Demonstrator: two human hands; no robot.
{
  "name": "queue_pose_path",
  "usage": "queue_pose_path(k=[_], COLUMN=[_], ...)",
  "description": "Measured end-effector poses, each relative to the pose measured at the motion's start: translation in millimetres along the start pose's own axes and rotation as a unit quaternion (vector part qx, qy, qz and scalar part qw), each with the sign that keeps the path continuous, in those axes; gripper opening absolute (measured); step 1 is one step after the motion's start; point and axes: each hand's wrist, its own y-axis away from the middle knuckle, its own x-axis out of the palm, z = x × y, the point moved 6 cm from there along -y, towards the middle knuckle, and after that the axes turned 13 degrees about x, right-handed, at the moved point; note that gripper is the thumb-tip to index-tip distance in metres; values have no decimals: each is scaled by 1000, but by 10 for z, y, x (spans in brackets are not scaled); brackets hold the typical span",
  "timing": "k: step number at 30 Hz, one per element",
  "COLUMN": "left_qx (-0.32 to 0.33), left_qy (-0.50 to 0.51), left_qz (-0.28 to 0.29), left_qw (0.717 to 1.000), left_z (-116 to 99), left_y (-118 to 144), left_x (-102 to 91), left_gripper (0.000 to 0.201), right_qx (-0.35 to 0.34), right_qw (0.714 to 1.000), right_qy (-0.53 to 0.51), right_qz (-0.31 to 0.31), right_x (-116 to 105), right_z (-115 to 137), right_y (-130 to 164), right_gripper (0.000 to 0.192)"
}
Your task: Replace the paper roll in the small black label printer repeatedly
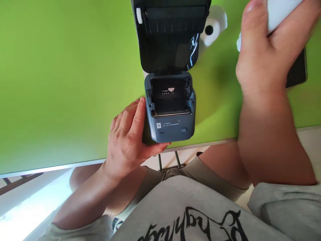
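A blue-grey label printer [173,129] sits near the front edge of the green table with its dark lid [168,50] swung up and back. Its paper compartment [170,97] shows no roll inside. My left hand [127,134] holds the printer, fingers along its left side and thumb across its front. At the upper right, raised above the table and slightly blurred, my right hand [263,50] is closed around a smooth white object [282,13]. The frame edge and my fingers hide much of that object, so its kind is unclear.
A white paper roll [213,28] stands behind the printer, to the right of the lid. Partly under my right forearm lies a dark flat device [298,72], like a phone. The table's metal edge [75,164] runs in front of my lap.
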Motion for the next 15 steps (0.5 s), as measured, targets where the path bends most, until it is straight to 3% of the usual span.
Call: queue_pose_path(k=[3,6,8,11,15], left_qx=[1,2,3,5,4], left_qy=[4,7,7,6,2], left_qz=[-4,-8,-6,-5,-1], left_qw=[1000,1000,1000,1000,1000], left_z=[0,1,1,-3,-3], left_y=[7,13,13,9,3], left_x=[-1,-1,2,2,6], left_gripper=[110,110,110,110,108], right_qx=[-59,-74,-71,-36,67], right_qw=[998,994,995,996,977], right_qy=[30,13,-10,41,172], right_qz=[16,74,76,72,105], right_x=[24,36,15,25,46], right_z=[11,70,138,201,179], right_y=[-27,-6,18,32,5], right_gripper=[67,56,44,44,56])
